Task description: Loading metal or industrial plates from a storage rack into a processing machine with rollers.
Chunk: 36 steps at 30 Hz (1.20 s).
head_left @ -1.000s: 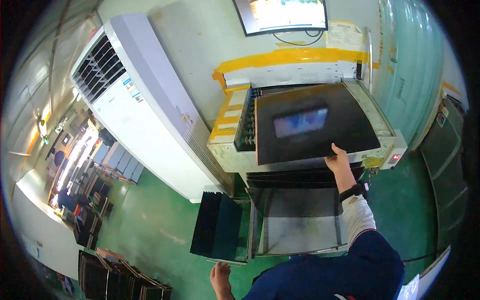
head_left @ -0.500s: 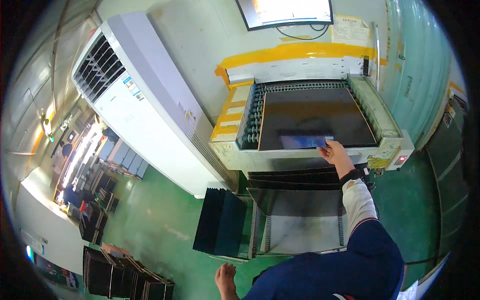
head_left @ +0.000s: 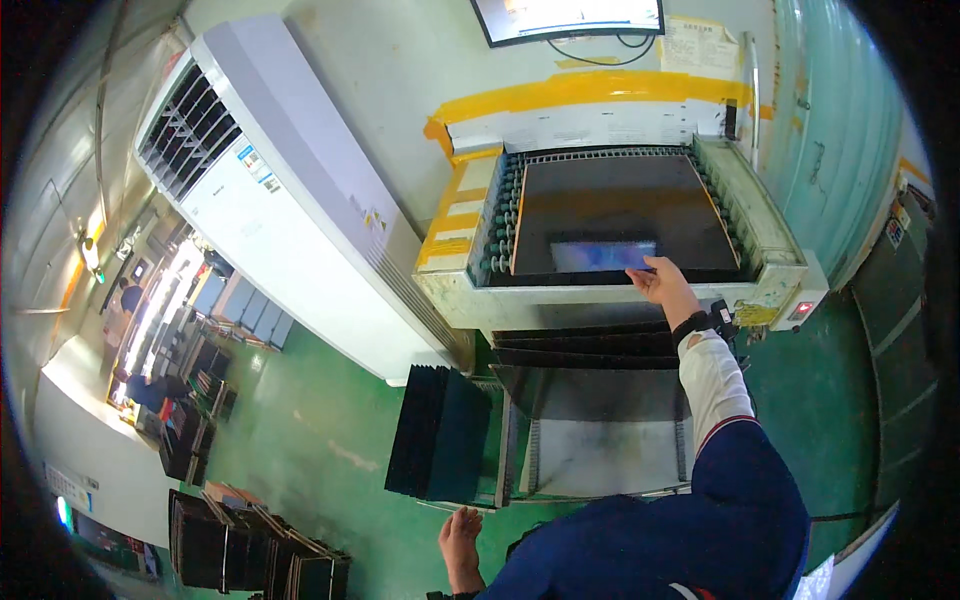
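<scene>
A large black panel (head_left: 620, 205) lies flat on the roller bed of a pale green conveyor machine (head_left: 440, 285), in front of me. At the near edge of this panel, right of its middle, my right hand (head_left: 664, 281) has its thumb and fingers pinched on the edge. A bluish reflection shows on the surface beside the fingers. Low in the picture, my left hand (head_left: 460, 545) hangs with its fingers curled and together, holding nothing. It is nearest to a stack of dark panels (head_left: 437, 435) standing upright in a rack.
Below the machine, a rack (head_left: 508, 455) holds several leaning dark panels (head_left: 590, 390). A tall white air conditioner (head_left: 310, 230) stands to the left. More dark panels (head_left: 240, 550) stand on the floor at lower left. A monitor (head_left: 570, 18) hangs on the wall.
The black panel has slid slightly farther onto the rollers, away from me, and my right hand has moved forward with its edge. My left hand stays low, moved slightly. The view has shifted slightly.
</scene>
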{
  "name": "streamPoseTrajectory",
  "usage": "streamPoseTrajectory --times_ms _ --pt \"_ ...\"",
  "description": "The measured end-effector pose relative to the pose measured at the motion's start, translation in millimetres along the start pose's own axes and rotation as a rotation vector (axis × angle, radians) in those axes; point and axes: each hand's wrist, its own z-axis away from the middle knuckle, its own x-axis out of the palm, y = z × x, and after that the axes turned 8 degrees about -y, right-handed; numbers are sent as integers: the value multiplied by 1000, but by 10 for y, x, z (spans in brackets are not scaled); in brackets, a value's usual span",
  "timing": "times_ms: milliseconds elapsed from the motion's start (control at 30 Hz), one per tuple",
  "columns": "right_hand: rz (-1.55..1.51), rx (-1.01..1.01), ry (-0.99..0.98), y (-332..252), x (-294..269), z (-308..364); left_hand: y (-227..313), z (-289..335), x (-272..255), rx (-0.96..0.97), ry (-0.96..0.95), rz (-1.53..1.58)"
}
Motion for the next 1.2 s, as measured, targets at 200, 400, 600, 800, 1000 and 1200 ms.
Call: streamPoseTrajectory --times_ms 200,400,600,800,1000,1200 --pt "133 -21 -2 79 -36 -56 -66 112 -99 -13 16 -5" --pt "258 3 -35 80 -115 62 -154 96 -168 -36 27 -14" --pt "738 138 -191 278 102 728 -28 49 -22 -36 -18 -80" --pt "1515 -366 -342 883 55 1308 -56 -15 -164 -70 -31 -34" --pt "1699 -622 -322 1207 275 1924 -114 10 -274 -107 -137 -136" --pt "2246 -192 -267 1210 -28 1773 -191 33 -294 -150 -130 -138"
